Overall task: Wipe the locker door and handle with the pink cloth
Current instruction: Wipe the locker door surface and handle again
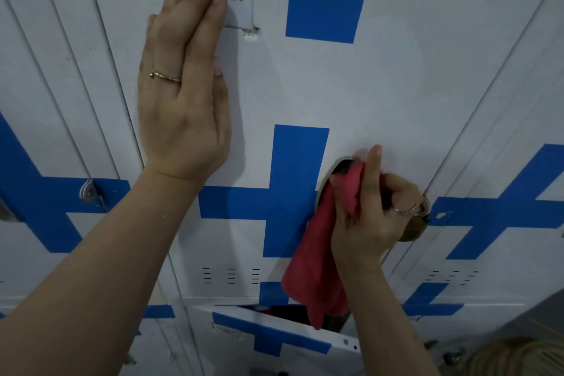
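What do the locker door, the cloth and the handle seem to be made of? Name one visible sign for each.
The door: probably painted sheet metal; smooth white matt face with punched vent slits and blue stripes. The cloth: soft pink fabric, perhaps microfibre; it hangs in limp folds. The handle: looks like metal, brassy and slightly shiny at its rim, though mostly covered.

We have only one view, a wide-angle camera worn on the head, facing the locker door [396, 85] from very close and tilted downward along it. The door fills most of the frame, with neighbouring lockers [45, 70] at both side edges.
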Tool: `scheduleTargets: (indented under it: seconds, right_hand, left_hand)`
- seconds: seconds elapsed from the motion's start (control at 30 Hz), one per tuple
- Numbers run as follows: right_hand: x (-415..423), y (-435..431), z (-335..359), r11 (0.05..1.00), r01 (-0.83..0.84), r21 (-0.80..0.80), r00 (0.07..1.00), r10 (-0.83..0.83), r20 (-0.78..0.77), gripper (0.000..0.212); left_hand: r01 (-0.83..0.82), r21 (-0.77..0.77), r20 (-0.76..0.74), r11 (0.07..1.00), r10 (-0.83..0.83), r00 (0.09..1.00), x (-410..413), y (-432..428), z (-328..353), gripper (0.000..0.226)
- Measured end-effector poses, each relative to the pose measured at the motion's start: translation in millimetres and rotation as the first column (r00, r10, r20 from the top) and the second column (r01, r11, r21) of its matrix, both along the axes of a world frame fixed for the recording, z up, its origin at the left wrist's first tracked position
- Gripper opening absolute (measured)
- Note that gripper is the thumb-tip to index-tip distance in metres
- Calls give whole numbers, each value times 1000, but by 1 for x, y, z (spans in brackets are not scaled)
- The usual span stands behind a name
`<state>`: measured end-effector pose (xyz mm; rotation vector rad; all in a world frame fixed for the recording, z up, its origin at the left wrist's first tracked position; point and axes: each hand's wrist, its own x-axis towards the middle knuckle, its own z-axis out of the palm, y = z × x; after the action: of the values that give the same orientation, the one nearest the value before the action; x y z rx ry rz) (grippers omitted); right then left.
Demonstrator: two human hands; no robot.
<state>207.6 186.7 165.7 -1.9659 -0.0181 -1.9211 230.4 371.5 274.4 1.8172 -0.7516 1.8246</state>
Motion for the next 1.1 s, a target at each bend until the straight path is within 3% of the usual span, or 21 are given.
scheduleTargets:
  seconds: [0.1,0.33,0.47,0.53,0.6,0.67,0.8,0.9,1.0,1.1]
  right_hand:
    - [-7,4,-8,995,-35,97,998,40,-56,82]
    - [-37,15,3,934,-122,336,978,170,-117,49]
    - [-53,13,32,692,-332,641,905,426,9,23]
    - [-55,13,43,674,-377,635,902,424,84,27]
    - [-54,17,44,716,-389,579,902,423,83,22]
    - [-52,23,34,770,-385,509,899,437,19,9]
    - [-46,24,4,906,-268,329,929,333,-162,29]
    - [-46,17,-2,901,-271,340,919,347,-189,28]
    - [-41,14,17,887,-299,351,926,358,-117,26]
    - [-34,15,26,925,-230,301,952,278,-125,22]
  left_hand:
    - [3,1,-6,1000,-3,1000,0,0,0,38]
    - [1,3,8,1000,-1,1000,1,0,-1,36]
    - [12,5,8,1000,-12,1000,2,0,0,36]
    - [13,5,13,1000,-13,1000,3,1,-1,36]
    - [16,3,18,1000,-16,1000,3,1,-1,35]
    - [24,6,17,1000,-24,1000,3,0,-1,35]
    - [23,2,8,1000,-23,1000,2,0,-1,37]
    - [28,9,17,1000,-28,999,3,1,-1,37]
    - [20,19,26,1000,-21,999,3,1,-1,36]
    - [21,18,15,1000,-21,1000,3,0,-1,36]
